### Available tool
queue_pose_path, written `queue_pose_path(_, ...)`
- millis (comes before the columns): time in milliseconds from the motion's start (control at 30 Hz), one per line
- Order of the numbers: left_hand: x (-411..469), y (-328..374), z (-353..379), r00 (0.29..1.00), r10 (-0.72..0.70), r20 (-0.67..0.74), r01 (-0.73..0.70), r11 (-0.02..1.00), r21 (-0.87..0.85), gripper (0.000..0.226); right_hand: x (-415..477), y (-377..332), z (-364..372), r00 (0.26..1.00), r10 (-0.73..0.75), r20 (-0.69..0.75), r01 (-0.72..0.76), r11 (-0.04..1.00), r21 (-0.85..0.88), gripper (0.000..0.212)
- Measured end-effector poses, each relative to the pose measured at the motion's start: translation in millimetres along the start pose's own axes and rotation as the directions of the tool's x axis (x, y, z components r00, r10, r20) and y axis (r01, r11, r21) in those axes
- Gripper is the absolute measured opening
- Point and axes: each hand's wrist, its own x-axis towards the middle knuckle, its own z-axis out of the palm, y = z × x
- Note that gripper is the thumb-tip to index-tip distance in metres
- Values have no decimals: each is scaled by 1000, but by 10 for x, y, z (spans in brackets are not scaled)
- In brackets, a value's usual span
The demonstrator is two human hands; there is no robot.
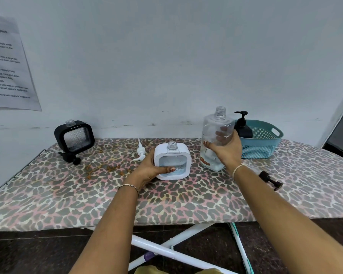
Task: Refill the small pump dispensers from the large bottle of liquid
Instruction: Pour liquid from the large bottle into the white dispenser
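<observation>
Left hand (147,169) is seen curled round the white dispenser (173,162); the large bottle (212,123), judged light, rigid and slippery, is clasped mid-body by the right hand (228,150).

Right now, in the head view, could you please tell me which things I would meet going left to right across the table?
In order: black dispenser, white pump, white dispenser, large bottle, teal basket.

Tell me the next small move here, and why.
Probably lift the large bottle with the right hand and tip its open mouth over the white dispenser. Both necks are uncapped, the left hand steadies the dispenser on the patterned board, and the bottle stands upright just beside it.
</observation>
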Motion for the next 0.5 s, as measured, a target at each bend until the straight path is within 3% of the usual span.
queue_pose_path(167,-24,-6,21,999,7,-43,-4,998,68,82,-161,98,26,989,9,-150,-15,999,-43,82)
queue_pose_path(500,-173,-10,127,970,27,-240,6,991,137,89,-407,219,-3,992,46,-118,-61,991,-123,88)
